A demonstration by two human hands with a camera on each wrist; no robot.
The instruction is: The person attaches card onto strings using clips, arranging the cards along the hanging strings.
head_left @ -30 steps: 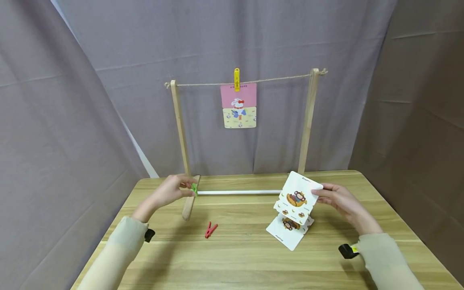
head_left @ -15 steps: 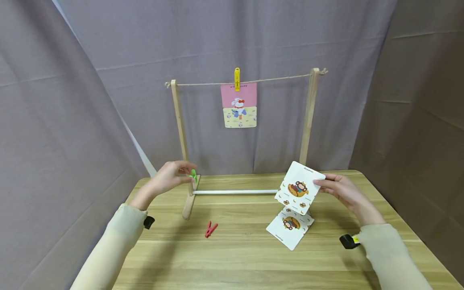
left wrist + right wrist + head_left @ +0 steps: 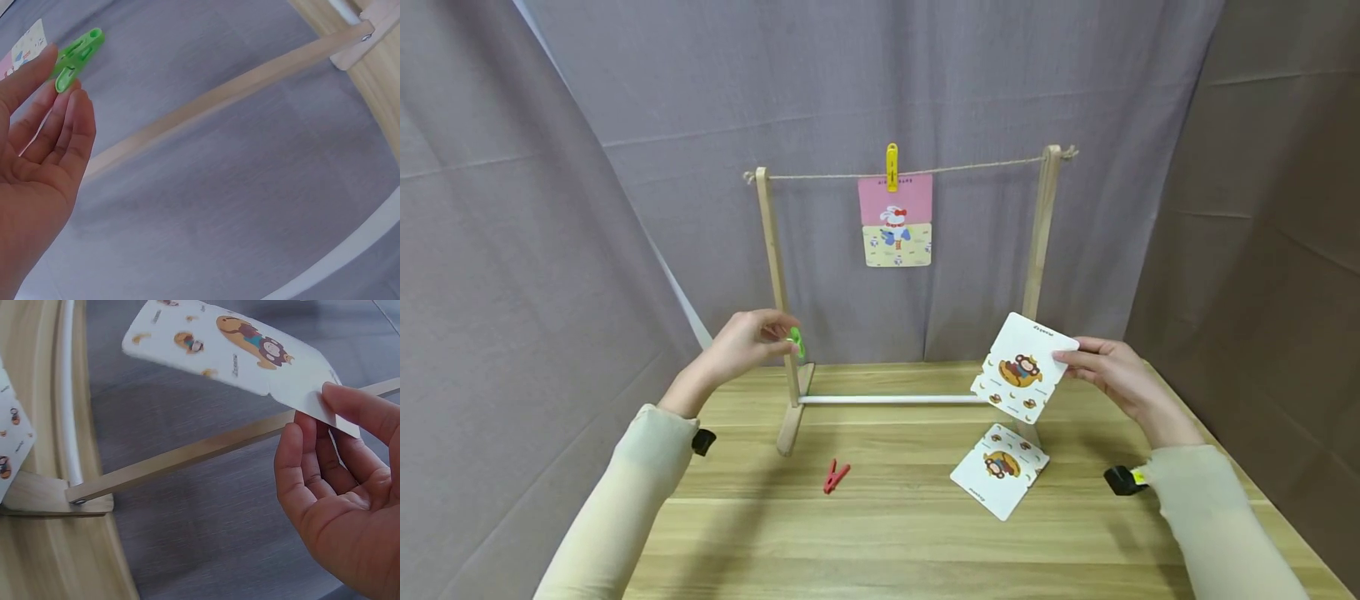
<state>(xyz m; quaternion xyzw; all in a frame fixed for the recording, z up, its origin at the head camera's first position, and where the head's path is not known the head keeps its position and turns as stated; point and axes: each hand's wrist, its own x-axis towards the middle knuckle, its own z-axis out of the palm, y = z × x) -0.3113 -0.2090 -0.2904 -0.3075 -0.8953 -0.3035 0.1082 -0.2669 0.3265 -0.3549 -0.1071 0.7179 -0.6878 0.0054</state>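
Note:
My left hand (image 3: 751, 340) pinches a green clothespin (image 3: 78, 57) between thumb and fingertips, beside the left post of the wooden rack. In my right hand (image 3: 1108, 373) is a white card (image 3: 1025, 367) with a monkey-and-banana print, gripped by its upper right edge and tilted, above the table. A second white monkey card (image 3: 1000, 471) lies flat on the table below it. On the table toward the left rests a red clothespin (image 3: 835, 477). A yellow clothespin (image 3: 892, 167) holds a pink and yellow rabbit card (image 3: 896, 222) on the rope (image 3: 977, 167).
The rack's left post (image 3: 775, 267) and right post (image 3: 1040, 242) stand at the back of the wooden table (image 3: 880, 542). A white rod (image 3: 887, 400) joins them low down. Grey curtain (image 3: 662, 83) surrounds the table on the back and sides.
Both hands have risen, the left with the green clothespin and the right with the white card. The lower card is now fully uncovered. The red clothespin and the rabbit card stay put.

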